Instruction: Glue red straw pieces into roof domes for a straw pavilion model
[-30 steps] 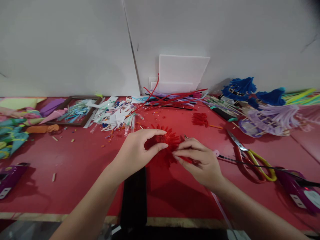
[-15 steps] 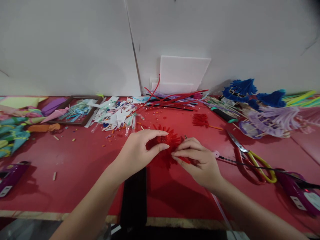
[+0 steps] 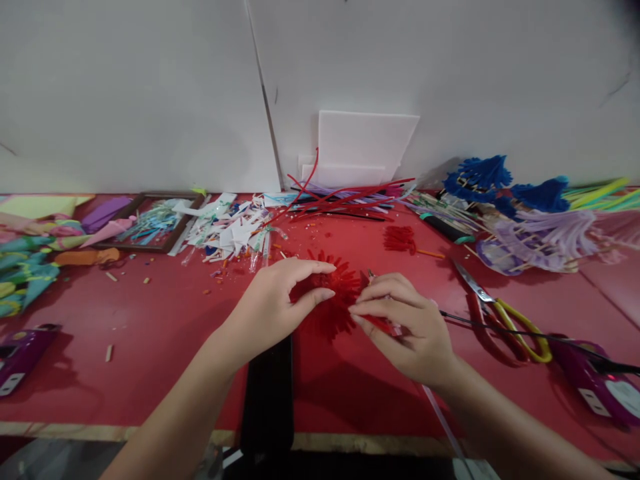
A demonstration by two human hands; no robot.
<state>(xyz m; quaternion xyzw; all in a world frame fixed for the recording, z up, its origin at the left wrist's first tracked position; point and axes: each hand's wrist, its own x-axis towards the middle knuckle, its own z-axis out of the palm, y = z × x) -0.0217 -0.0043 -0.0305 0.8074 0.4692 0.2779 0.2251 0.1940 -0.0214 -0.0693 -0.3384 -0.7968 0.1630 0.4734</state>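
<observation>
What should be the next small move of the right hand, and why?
Probably, the right hand should move slightly left, to the red fringed piece: its fingertips are close beside that piece's right side, while the left hand curves its parted thumb and forefinger over the left side. Whether the left hand grips it, I cannot tell.

I see flower (image 3: 342, 275) between left hand (image 3: 273, 293) and right hand (image 3: 410, 327); on worktop (image 3: 165, 340), scissors (image 3: 484, 295) right, paper scraps (image 3: 237, 230) behind left, pipe cleaners (image 3: 345, 203) behind.
</observation>
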